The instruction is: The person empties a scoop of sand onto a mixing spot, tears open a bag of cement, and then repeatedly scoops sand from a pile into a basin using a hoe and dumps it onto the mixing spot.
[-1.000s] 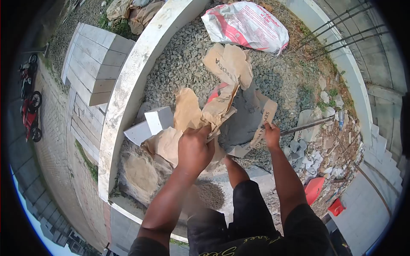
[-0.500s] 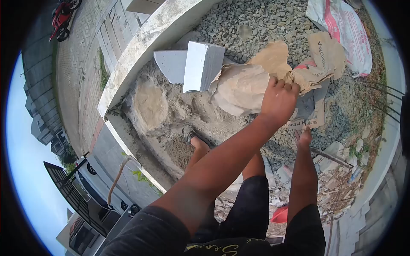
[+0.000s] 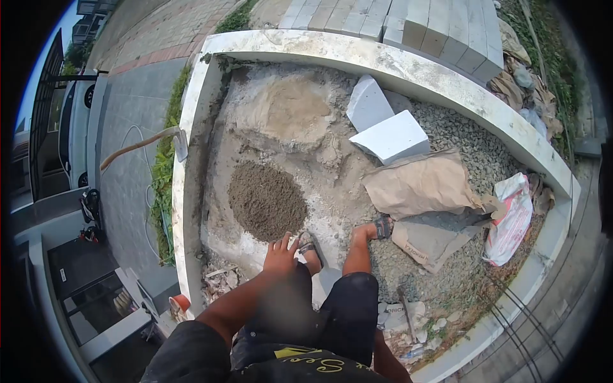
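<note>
My left hand (image 3: 281, 256) is empty, its fingers apart, above my left knee and beside the sandalled left foot. Just beyond it lies a round heap of damp brown mix (image 3: 267, 201). My right hand is out of view; only part of that arm shows at the bottom edge. A torn brown paper bag (image 3: 418, 183) lies on the gravel to the right, grey powder showing at its opening. Two pale blocks (image 3: 393, 138) rest beyond the bag. A patch of light sand (image 3: 297, 110) is past the heap.
A low white wall (image 3: 345, 43) surrounds the work area. A hoe (image 3: 137, 148) leans over its left side. Stacked long blocks (image 3: 434, 29) stand beyond it. A white and red sack (image 3: 511, 220), thin rods (image 3: 520, 329) and rubble are on the right. An orange-red container (image 3: 180, 302) sits lower left.
Both hands have let go of the paper bag, which now lies on the gravel. My left hand has come back near my knee, and my right hand has left the view. The camera has turned left.
</note>
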`<control>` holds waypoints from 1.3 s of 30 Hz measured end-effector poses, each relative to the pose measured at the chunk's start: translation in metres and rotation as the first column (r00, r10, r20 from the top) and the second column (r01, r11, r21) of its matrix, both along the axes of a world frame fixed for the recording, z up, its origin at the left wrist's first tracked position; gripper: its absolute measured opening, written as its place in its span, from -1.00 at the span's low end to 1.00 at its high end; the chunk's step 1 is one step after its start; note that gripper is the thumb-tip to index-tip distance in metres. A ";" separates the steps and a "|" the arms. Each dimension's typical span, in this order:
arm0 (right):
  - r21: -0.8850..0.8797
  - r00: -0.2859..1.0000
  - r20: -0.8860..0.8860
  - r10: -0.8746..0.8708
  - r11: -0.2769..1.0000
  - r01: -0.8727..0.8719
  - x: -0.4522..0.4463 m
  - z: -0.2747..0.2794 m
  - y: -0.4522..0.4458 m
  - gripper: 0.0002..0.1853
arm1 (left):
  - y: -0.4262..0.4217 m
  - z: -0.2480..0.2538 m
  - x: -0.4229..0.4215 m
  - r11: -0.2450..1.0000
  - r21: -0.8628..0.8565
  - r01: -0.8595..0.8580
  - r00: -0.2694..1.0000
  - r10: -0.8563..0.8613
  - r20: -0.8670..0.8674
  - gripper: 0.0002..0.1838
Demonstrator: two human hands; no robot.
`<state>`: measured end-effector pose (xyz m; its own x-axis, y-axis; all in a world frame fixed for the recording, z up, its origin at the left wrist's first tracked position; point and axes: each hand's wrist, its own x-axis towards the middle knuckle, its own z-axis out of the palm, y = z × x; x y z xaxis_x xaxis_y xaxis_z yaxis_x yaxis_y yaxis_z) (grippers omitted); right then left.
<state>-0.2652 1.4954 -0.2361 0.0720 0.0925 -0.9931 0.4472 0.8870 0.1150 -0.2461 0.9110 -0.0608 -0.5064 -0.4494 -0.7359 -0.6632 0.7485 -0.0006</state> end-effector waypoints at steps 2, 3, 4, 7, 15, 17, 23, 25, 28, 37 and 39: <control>0.096 1.000 0.019 0.003 0.995 -0.005 -0.020 0.053 -0.052 -0.45 | -0.020 0.030 0.097 0.951 -0.120 -0.283 0.939 0.301 0.166 -0.29; 0.065 1.000 -0.011 0.014 0.998 -0.014 -0.032 0.067 -0.071 -0.44 | -0.022 0.046 0.142 0.896 -0.156 -0.417 0.872 0.442 0.210 -0.29; 0.031 0.999 -0.043 0.016 0.999 -0.014 -0.044 0.075 -0.087 -0.43 | -0.017 0.048 0.196 0.832 -0.173 -0.528 0.809 0.554 0.197 -0.29; -0.106 0.993 -0.114 -0.021 0.994 0.009 -0.078 0.113 -0.162 -0.39 | 0.018 0.071 0.312 0.605 -0.115 -0.788 0.578 0.791 0.201 -0.25; -0.010 0.837 -0.338 0.430 0.888 -0.460 -0.029 0.222 -0.412 -0.44 | 0.186 0.068 0.541 -0.060 0.153 -0.986 -0.035 0.986 0.163 -0.19; -0.102 0.825 -0.414 0.385 0.881 -0.462 -0.010 0.223 -0.450 -0.48 | 0.228 0.053 0.580 -0.334 0.126 -0.934 -0.326 0.942 0.080 -0.17; -0.105 0.588 -0.431 0.685 0.609 -0.786 0.067 0.224 -0.561 -0.63 | 0.291 0.050 0.623 -0.728 0.257 -0.636 -0.771 0.610 -0.180 -0.19; -0.076 0.380 -0.390 0.839 0.382 -0.921 0.109 0.224 -0.614 -0.63 | 0.309 0.031 0.614 -0.852 0.252 -0.459 -0.885 0.417 -0.205 -0.21; -0.045 0.054 -0.383 0.922 0.040 -0.998 0.200 0.226 -0.715 -0.64 | 0.327 0.019 0.584 -0.913 0.291 -0.285 -0.947 0.221 -0.233 -0.21; 0.106 -0.541 -0.666 0.514 -0.653 -0.750 0.638 0.238 -0.988 -0.66 | 0.382 -0.023 0.468 -0.956 0.220 -0.191 -0.954 0.128 -0.271 -0.51; 0.142 -0.585 -0.733 0.346 -0.764 -0.630 0.754 0.253 -0.981 -0.66 | 0.371 0.020 0.486 -0.957 0.272 0.105 -0.962 -0.167 -0.216 -0.55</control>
<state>0.4888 0.5140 0.0174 0.4072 -0.5869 -0.6998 -0.8789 -0.4601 -0.1255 0.2394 1.2821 -0.0405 0.6256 0.3388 -0.7027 0.7166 -0.6055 0.3461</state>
